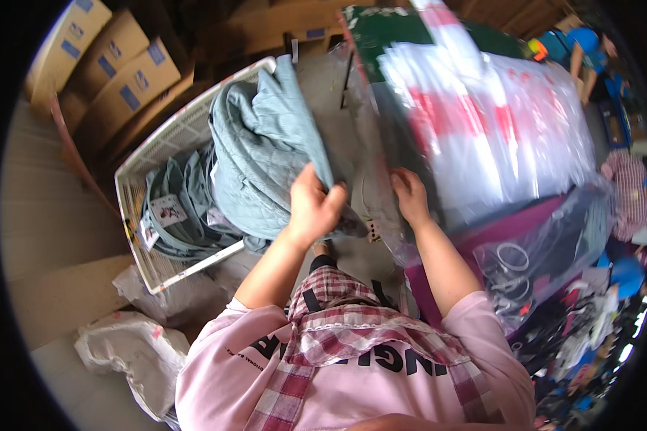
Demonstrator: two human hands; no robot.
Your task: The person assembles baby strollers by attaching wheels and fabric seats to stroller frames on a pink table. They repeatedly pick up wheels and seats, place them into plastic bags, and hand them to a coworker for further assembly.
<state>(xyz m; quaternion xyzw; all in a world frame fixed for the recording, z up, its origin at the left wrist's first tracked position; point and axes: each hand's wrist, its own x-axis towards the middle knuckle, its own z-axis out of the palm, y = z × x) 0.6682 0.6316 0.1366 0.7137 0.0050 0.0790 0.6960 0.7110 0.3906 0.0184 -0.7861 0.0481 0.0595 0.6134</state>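
Observation:
My left hand [315,205] is closed on the edge of a grey-green quilted garment [255,154]. The cloth hangs in loose folds over the right part of a white plastic crate [162,144]. Deeper in that crate lie more grey-green pieces [187,197], folded in curves, with a printed tag [168,209] on one of them. My right hand [410,195] is beside the table's near left edge, its fingers slightly bent and apart, with nothing visible in them. Clear plastic bags with white and red print [482,129] are piled on the table just past it.
Cardboard boxes [133,86] are stacked behind the crate. A green surface [370,32] shows at the table's far end. A white sack [133,352] lies at lower left. To the right are a purple panel [510,226], clear bags with white rings [514,258], heaped clothes [575,323] and other people [582,50].

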